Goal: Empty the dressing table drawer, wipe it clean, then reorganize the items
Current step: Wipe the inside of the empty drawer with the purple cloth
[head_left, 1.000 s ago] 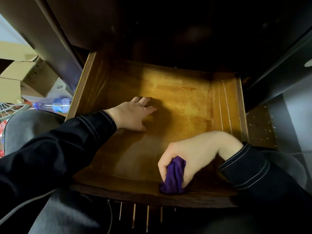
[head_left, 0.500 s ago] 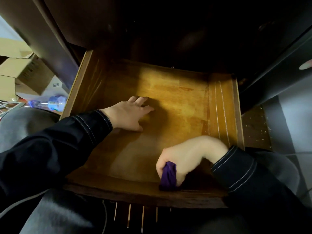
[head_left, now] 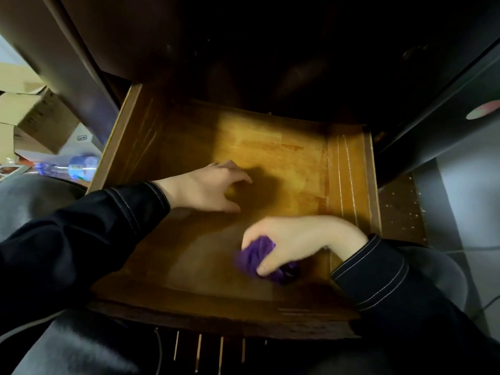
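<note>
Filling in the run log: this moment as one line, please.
step: wipe | drawer: no items visible | right hand: grips purple cloth on drawer floor near front | left hand: rests on drawer floor

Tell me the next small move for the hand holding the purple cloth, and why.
Probably sweep the purple cloth leftward along the front of the drawer. The right hand grips it bunched against the floor near the front right corner, the left hand rests on the floor farther back, and no items show in the cloth's path.
</note>
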Tool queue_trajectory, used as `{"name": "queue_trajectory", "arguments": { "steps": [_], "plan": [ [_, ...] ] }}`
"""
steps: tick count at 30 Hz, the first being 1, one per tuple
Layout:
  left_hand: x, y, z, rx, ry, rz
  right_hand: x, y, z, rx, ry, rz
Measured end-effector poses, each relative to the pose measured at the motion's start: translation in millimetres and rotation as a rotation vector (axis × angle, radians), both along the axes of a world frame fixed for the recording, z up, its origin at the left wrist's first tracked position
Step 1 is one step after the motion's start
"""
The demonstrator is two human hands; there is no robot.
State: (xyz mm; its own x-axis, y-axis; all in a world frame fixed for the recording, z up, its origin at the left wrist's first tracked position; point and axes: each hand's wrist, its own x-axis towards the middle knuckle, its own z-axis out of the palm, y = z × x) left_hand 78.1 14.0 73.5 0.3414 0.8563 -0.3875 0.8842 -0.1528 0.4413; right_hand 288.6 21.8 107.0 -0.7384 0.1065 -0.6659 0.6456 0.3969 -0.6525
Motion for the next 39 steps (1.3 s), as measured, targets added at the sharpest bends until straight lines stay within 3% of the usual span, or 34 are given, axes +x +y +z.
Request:
{"name": "queue_trajectory", "arguments": {
  "steps": [4,7,9,11,13,16,18,23,28,32,36,39],
  "plan": [
    [1.7,-0.5,22.0,-0.383,-0.614,0.185,6.7,14.9,13.0,0.037,0.12,-0.59],
    [3.1,-5.5,27.2,-0.569,-0.841,0.195,14.4,12.6,16.8,0.018,0.155,-0.663],
    [8.8,-9.4,25.3,-0.512,-0.849,0.206,23.9,6.9,22.8,-0.055,0.166,-0.619],
    [15.6,-12.8,21.3,-0.46,-0.86,0.186,37.4,5.6,33.9,-0.002,0.162,-0.51],
    [22.6,-17.3,17.7,-0.408,-0.819,0.114,51.2,11.3,40.7,0.267,0.143,-0.44],
    [30.7,-24.7,15.0,-0.32,-0.666,-0.006,73.6,26.5,31.7,0.928,0.116,-0.32],
    [33.4,-29.8,13.4,-0.319,-0.584,-0.079,81.7,30.3,17.2,1.155,0.119,-0.19],
    [41.8,-40.9,5.6,-0.352,-0.431,-0.24,81.9,38.7,0.2,1.222,0.179,-0.231],
    [71.1,-59.0,-3.5,-0.494,-0.463,-0.332,80.6,36.3,-0.7,1.212,0.221,-0.345],
    [88.7,-60.3,-11.4,-0.468,-0.462,-0.22,78.5,35.7,0.9,1.22,0.234,-0.369],
    [93.2,-58.1,-6.6,-0.476,-0.427,-0.369,76.0,33.1,3.1,1.226,0.255,-0.392],
    [86.1,-51.0,6.3,-0.586,-0.524,-0.405,75.9,32.3,2.6,1.232,0.236,-0.384]
  ]
}}
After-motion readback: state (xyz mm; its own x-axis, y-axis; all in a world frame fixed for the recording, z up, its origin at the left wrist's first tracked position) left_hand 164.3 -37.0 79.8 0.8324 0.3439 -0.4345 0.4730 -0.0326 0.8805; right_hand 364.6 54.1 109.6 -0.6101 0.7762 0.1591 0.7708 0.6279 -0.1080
